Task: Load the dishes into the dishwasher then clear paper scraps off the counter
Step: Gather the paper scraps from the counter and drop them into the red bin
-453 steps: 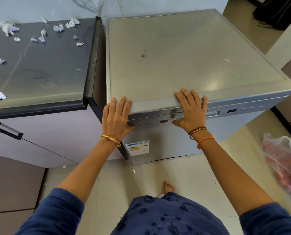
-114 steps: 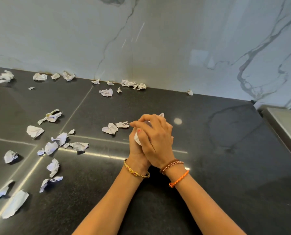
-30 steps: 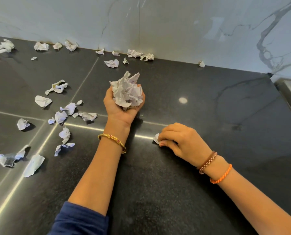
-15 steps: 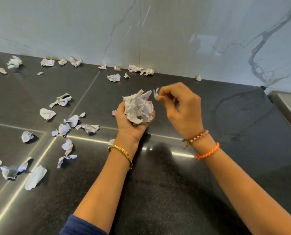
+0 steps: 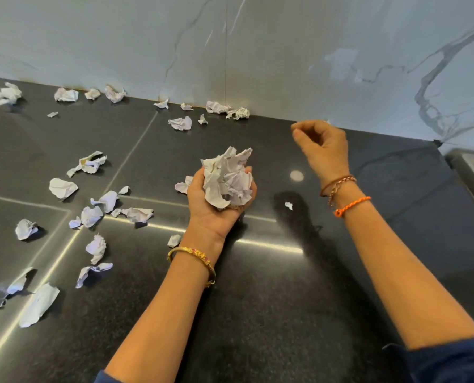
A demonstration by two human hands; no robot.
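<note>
Fingers of left hand (image 5: 216, 205) cup wad of scraps (image 5: 227, 178), writing illegible; right hand (image 5: 322, 146) loosely curled, empty.

We see our bare forearms ending in dark blue sleeves (image 5: 448, 357) pushed up near the elbows. A gold bangle (image 5: 193, 258) with small pink stones circles our left wrist; a brown beaded bracelet (image 5: 338, 183) and an orange cord (image 5: 351, 206) circle our right.

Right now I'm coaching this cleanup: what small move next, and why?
Probably lower the right hand onto the tiny scrap lying below it and pinch it. That hand holds nothing visible, the scrap is its nearest, and the left hand already cups the wad.
</note>
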